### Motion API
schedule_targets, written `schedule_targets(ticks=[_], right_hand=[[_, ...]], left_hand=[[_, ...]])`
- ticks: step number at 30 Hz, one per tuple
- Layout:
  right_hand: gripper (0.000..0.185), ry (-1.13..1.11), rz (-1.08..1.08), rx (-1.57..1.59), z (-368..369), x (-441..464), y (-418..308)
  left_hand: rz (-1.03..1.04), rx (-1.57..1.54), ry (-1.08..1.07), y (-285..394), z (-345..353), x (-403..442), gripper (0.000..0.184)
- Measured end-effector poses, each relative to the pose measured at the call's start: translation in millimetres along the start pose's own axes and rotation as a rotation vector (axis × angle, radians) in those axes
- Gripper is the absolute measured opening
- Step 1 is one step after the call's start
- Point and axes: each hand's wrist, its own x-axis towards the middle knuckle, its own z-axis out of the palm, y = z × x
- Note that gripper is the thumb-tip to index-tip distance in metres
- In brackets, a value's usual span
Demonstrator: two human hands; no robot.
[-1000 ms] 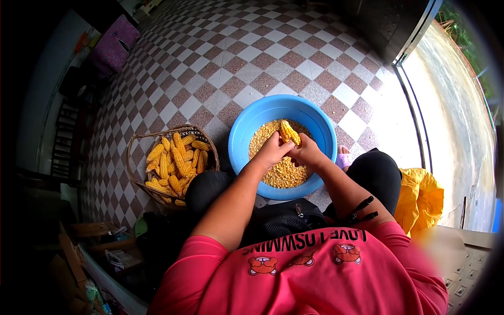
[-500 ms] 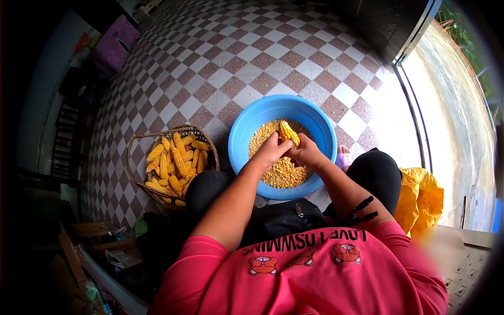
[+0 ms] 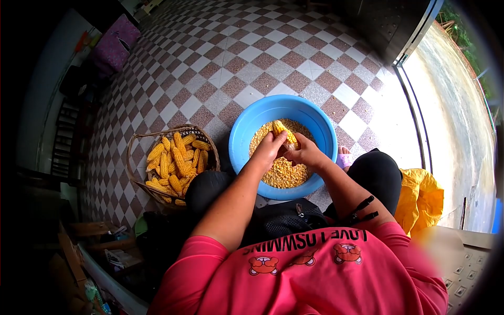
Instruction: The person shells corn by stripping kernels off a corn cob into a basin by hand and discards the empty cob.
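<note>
Grips a cob (image 3: 280, 127) in left hand (image 3: 268, 149) and right hand (image 3: 306, 152), close together, over the middle of the tub (image 3: 238, 137), inside its rim. Has kernels (image 3: 286, 175) spread below across the tub's bottom, and more cobs (image 3: 178, 158) heaped in a basket (image 3: 213, 149) off the tub's left edge, on checkered floor (image 3: 220, 76).

Black trousers (image 3: 375, 176) go with a pink, black-lettered shirt (image 3: 299, 283).

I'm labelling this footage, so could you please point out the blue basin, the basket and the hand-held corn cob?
Blue basin (image 3: 283, 108): head view, far inner wall.
Basket (image 3: 205, 135): head view, far rim.
Hand-held corn cob (image 3: 280, 128): head view, kernels near its far end.
</note>
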Motion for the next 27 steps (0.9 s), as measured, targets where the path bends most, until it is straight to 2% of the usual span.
schedule_targets(ticks=[2, 4, 5, 7, 9, 11, 16, 18, 19, 21, 22, 24, 25, 27], right_hand=[[0.044, -0.018, -0.037, 0.041, 0.4, -1.0, -1.9], [0.060, -0.026, 0.044, 0.080, 3.9, -7.1, -11.9], [0.060, -0.026, 0.044, 0.080, 5.7, -7.9, -12.9], [0.062, 0.105, -0.019, -0.198, 10.5, -9.1, -14.4], [0.063, 0.115, -0.001, -0.257, 13.9, -6.7, -9.3], [0.065, 0.258, -0.204, -0.477, 16.9, 3.0, 11.5], [0.058, 0.280, -0.173, -0.448, 21.3, -1.6, -0.8], [0.049, 0.193, 0.003, -0.262, 20.0, -5.2, -10.7], [0.049, 0.193, 0.004, -0.262, 17.9, -3.5, -8.1], [0.043, 0.156, 0.001, -0.053, 13.2, -0.5, -2.3], [0.042, 0.167, 0.008, -0.089, 12.3, -0.4, -2.0], [0.043, 0.176, 0.009, -0.110, 11.7, -2.1, -3.9], [0.044, 0.184, 0.012, -0.131, 12.3, -3.4, -6.0], [0.046, 0.201, -0.010, -0.181, 15.6, -8.5, -14.4]], left_hand=[[-0.016, -0.044, 0.009, 1.3, 0.7, -1.8, 0.039], [-0.037, -0.092, 0.024, 2.9, 3.2, -4.6, 0.041], [-0.037, -0.092, 0.024, 1.6, 2.9, -2.9, 0.041], [-0.071, -0.076, -0.014, -3.1, 1.0, 1.4, 0.046], [0.008, -0.010, 0.026, -16.9, 5.6, 5.9, 0.053], [0.178, 0.400, 0.200, -31.2, 0.4, 13.8, 0.058], [0.215, 0.691, 0.303, -15.7, 11.2, 1.1, 0.054], [0.237, 0.800, 0.296, -13.6, 12.1, -0.7, 0.047], [0.236, 0.800, 0.296, -14.7, 11.1, 0.0, 0.047], [0.282, 0.859, 0.284, -17.0, 8.4, 1.9, 0.035], [0.283, 0.859, 0.284, -18.2, 7.3, 2.4, 0.035], [0.268, 0.576, 0.200, -17.3, 6.7, 1.3, 0.032], [0.268, 0.577, 0.198, -14.8, 5.5, -0.5, 0.032], [0.086, 0.208, 0.041, -10.2, 2.6, -4.7, 0.035]])
